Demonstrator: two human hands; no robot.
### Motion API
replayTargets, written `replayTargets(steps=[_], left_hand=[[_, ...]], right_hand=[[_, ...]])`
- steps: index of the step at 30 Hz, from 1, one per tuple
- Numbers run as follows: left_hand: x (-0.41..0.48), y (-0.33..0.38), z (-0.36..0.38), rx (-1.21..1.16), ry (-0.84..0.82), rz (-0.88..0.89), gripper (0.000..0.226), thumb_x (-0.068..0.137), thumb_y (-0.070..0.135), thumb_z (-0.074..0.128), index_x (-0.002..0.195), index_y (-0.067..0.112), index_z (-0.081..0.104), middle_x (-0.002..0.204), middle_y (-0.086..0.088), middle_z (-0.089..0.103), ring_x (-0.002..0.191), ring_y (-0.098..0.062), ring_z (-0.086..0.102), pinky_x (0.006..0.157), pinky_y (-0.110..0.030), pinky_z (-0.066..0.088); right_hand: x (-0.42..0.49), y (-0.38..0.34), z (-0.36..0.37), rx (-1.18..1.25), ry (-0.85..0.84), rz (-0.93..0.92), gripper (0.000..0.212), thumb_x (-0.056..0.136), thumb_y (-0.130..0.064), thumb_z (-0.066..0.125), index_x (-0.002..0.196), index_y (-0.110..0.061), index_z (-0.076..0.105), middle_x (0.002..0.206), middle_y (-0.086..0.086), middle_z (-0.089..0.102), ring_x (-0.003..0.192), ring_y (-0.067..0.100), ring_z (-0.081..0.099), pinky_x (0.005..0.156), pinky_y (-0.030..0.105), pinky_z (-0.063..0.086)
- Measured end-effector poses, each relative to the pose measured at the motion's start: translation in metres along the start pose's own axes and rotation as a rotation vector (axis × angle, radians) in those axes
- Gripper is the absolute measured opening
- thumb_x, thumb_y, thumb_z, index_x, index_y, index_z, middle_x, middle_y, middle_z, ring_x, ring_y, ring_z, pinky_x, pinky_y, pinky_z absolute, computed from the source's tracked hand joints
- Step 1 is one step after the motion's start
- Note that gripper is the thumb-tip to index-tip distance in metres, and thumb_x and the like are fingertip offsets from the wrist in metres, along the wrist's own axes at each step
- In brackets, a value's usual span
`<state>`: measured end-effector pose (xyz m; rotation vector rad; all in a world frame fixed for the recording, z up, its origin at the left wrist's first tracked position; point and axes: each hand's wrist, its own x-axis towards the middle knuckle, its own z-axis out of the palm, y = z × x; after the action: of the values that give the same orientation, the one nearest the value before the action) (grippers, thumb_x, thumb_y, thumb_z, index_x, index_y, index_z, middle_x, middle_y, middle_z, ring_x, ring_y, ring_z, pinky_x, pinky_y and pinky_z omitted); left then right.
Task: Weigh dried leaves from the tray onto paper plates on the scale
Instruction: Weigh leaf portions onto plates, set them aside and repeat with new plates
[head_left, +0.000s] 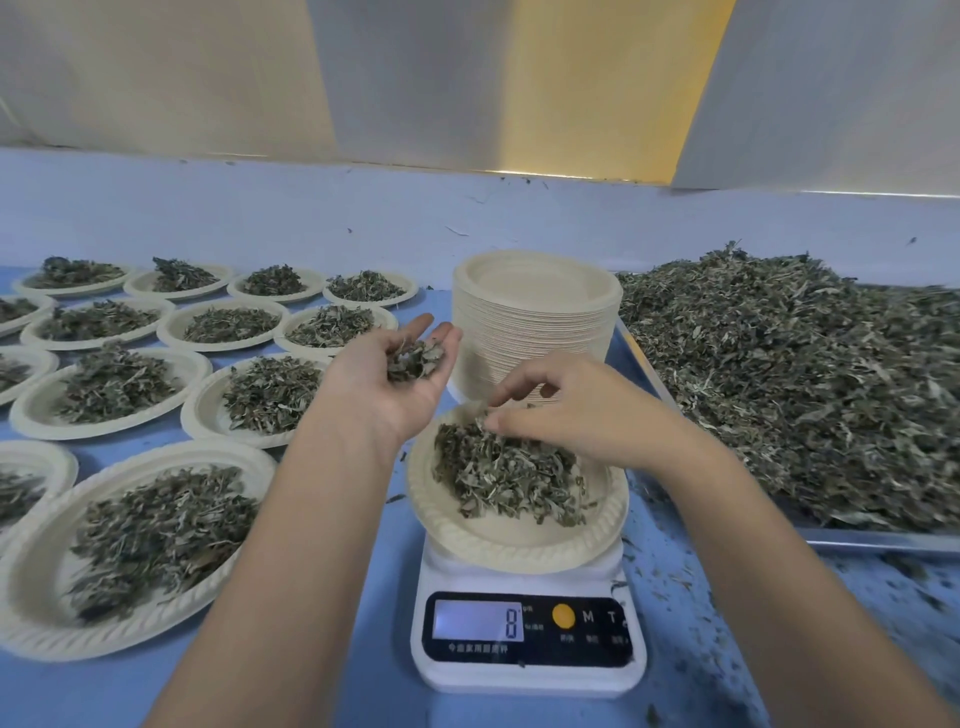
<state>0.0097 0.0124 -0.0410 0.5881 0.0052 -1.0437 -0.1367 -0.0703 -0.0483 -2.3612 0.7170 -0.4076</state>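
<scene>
- Left hand (387, 382): raised palm-up above the worktop (104, 696), just left of the scale. The fingers are nearly straight and relaxed, not clenched. A small clump of leaves (415, 359) lies loose in my cupped palm.
- Right hand (566, 410): held palm-down over the far side of the paper plate (519, 540). The fingers are curled, and thumb and fingertips are closed in a pinch on the far edge of the portion of leaves (509, 478).
- Paper plate: sits on the platform of the scale (524, 670) and overhangs it on both sides. The portion of leaves is heaped toward the back of the plate, leaving the near part bare.
- Display (478, 619): lit, showing the digit 8.
- Tray (883, 540): a metal tray to the right of the scale, its near left corner just beside the plate. It is piled high with dried leaves (779, 374).
- Stack of paper plates (535, 322): a tall stack of unused plates directly behind the scale, touching the tray's left edge.
- Filled plates (109, 384): laid in rows across the left of the worktop, each carrying its own mound of leaves.
- Crumbs of leaf (670, 587): scattered on the worktop between scale and tray.
</scene>
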Motion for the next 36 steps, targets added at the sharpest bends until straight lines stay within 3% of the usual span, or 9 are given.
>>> replayTargets(steps=[2, 5, 7, 10, 15, 19, 24, 32, 36], left_hand=[[0.0, -0.001, -0.001, -0.052, 0.018, -0.015, 0.026, 0.099, 0.006, 0.038, 0.099, -0.011, 0.058, 0.097, -0.027, 0.061, 0.108, -0.032, 0.06, 0.079, -0.04, 0.056], [0.0, -0.003, -0.002, -0.044, 0.012, -0.017, 0.031, 0.1, 0.009, 0.034, 0.089, -0.01, 0.056, 0.073, -0.025, 0.064, 0.103, -0.033, 0.061, 0.088, -0.04, 0.052], [0.0, -0.004, -0.002, 0.001, 0.015, -0.02, 0.033, 0.1, 0.011, 0.034, 0.092, -0.01, 0.057, 0.081, -0.026, 0.064, 0.092, -0.036, 0.06, 0.087, -0.039, 0.052], [0.001, -0.005, -0.003, 0.0, 0.014, -0.033, 0.033, 0.1, 0.012, 0.035, 0.098, -0.01, 0.059, 0.096, -0.029, 0.06, 0.102, -0.035, 0.06, 0.084, -0.039, 0.054], [0.002, -0.006, -0.003, -0.024, 0.026, -0.014, 0.03, 0.098, 0.007, 0.035, 0.085, -0.007, 0.057, 0.062, -0.027, 0.064, 0.113, -0.032, 0.058, 0.093, -0.041, 0.05], [0.003, -0.006, -0.004, -0.009, 0.021, -0.018, 0.029, 0.097, 0.005, 0.035, 0.084, -0.008, 0.058, 0.067, -0.026, 0.065, 0.111, -0.032, 0.058, 0.093, -0.041, 0.05], [0.002, -0.013, -0.001, 0.037, 0.033, -0.049, 0.03, 0.097, 0.008, 0.035, 0.09, -0.008, 0.06, 0.101, -0.026, 0.055, 0.104, -0.031, 0.059, 0.088, -0.038, 0.052], [-0.001, -0.038, 0.011, 0.124, 0.031, -0.121, 0.04, 0.101, 0.023, 0.034, 0.083, -0.005, 0.056, 0.075, -0.02, 0.066, 0.077, -0.03, 0.061, 0.07, -0.041, 0.052], [-0.007, -0.045, 0.017, 0.128, -0.03, -0.188, 0.035, 0.1, 0.025, 0.035, 0.113, 0.002, 0.057, 0.109, -0.018, 0.064, 0.082, -0.028, 0.061, 0.08, -0.039, 0.05]], right_hand=[[-0.002, 0.0, -0.005, -0.066, -0.086, -0.001, 0.03, 0.073, -0.047, 0.075, 0.099, -0.033, 0.071, 0.103, -0.016, 0.063, 0.097, -0.004, 0.055, 0.08, 0.011, 0.042], [-0.003, 0.002, -0.005, -0.101, -0.155, 0.005, 0.035, 0.072, -0.041, 0.078, 0.105, -0.034, 0.069, 0.11, -0.017, 0.059, 0.106, 0.0, 0.052, 0.09, 0.02, 0.044], [-0.002, 0.003, -0.003, -0.14, -0.144, -0.009, 0.028, 0.074, -0.033, 0.079, 0.101, -0.035, 0.07, 0.106, -0.019, 0.061, 0.097, -0.002, 0.053, 0.083, 0.017, 0.043], [-0.002, 0.003, 0.0, -0.18, -0.117, -0.039, 0.018, 0.075, -0.027, 0.079, 0.088, -0.036, 0.071, 0.09, -0.019, 0.061, 0.079, -0.003, 0.051, 0.067, 0.012, 0.039], [-0.003, 0.003, -0.001, -0.166, -0.027, -0.063, 0.021, 0.075, -0.012, 0.074, 0.073, -0.032, 0.073, 0.06, -0.017, 0.059, 0.062, 0.016, 0.054, 0.051, 0.018, 0.04], [-0.003, 0.004, -0.009, -0.082, 0.051, -0.033, 0.019, 0.075, -0.014, 0.074, 0.07, -0.033, 0.075, 0.046, -0.014, 0.054, 0.047, 0.006, 0.041, 0.042, 0.015, 0.031], [-0.003, 0.002, -0.013, 0.193, 0.231, -0.021, 0.012, 0.076, -0.015, 0.075, 0.076, -0.027, 0.077, 0.066, -0.009, 0.069, 0.06, 0.001, 0.055, 0.065, 0.022, 0.047], [0.002, -0.012, 0.003, 0.646, 0.519, -0.148, 0.02, 0.079, -0.004, 0.072, 0.077, -0.023, 0.074, 0.067, -0.014, 0.07, 0.062, -0.005, 0.06, 0.059, 0.01, 0.046], [0.003, -0.015, 0.011, 0.628, 0.572, -0.16, 0.022, 0.078, -0.005, 0.073, 0.077, -0.027, 0.074, 0.077, -0.011, 0.073, 0.071, -0.002, 0.064, 0.066, 0.014, 0.048]])
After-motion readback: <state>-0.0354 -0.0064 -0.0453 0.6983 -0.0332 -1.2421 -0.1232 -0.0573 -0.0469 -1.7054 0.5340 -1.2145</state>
